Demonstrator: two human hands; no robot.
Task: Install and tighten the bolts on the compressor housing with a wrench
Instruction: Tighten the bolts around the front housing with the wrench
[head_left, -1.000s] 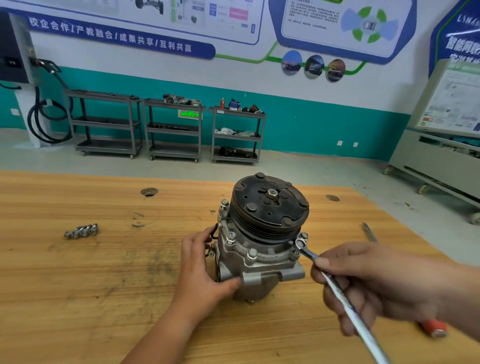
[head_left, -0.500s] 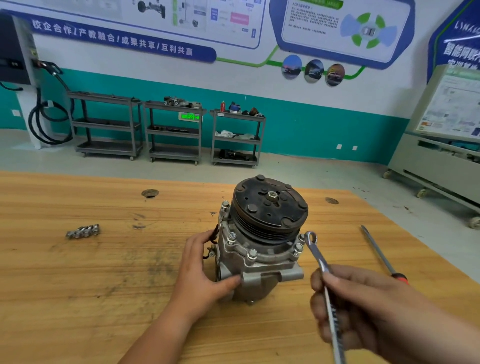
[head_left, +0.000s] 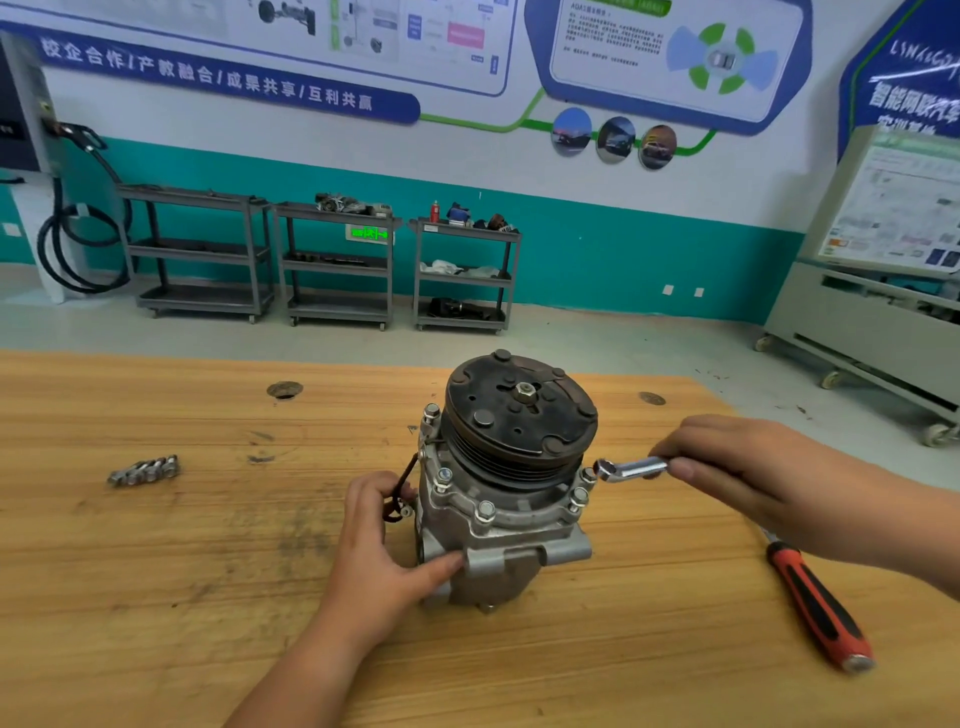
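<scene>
A grey cast-metal compressor with a dark grooved pulley on top (head_left: 511, 519) stands upright about midway along the wooden desk (head_left: 156, 597), nearer its far edge than its near one. The left hand (head_left: 384, 551) grips the housing's left side, with the thumb curled across the front lug. The right hand (head_left: 753, 467) pinches the shiny steel wrench (head_left: 631, 467), held about level. The wrench's ring end is right beside a flange bolt (head_left: 587, 475) on the housing's right; whether it sits on the head I cannot tell. More hex bolts (head_left: 485, 512) stand around the flange. A row of loose silver bolts (head_left: 145, 470) lies well off toward the left edge, a broad stretch of wood between it and the compressor. A red-and-black-handled screwdriver (head_left: 815, 603) lies close to the right edge, below the right forearm. Beyond the far edge, floor runs to three grey shelf carts (head_left: 337, 260). The blue wall banner (head_left: 208, 78) reads 校企合作/产教融合/成果共享/互利共赢.
</scene>
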